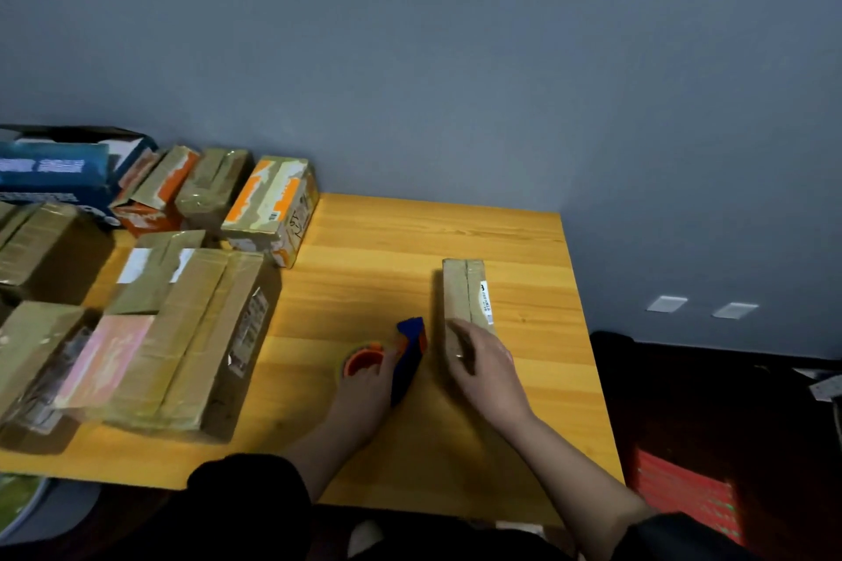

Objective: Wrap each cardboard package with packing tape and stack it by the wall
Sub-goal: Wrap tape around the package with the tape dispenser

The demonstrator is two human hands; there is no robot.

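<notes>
Now we have one narrow cardboard package (pixel 464 301) lying lengthwise on the desk (pixel 364 282), right of centre. Our right hand (pixel 483 360) rests on its near end, fingers curled over the top edge, steadying it. Our left hand (pixel 369 383) grips the tape dispenser (pixel 408 360), just beside the package. We judge taping is about to start: the next move calls for bringing the dispenser onto the package. A crowd of other boxes (pixel 182 333) fills the desk's left side, well apart; nothing blocks the wall (pixel 455 59) behind.
</notes>
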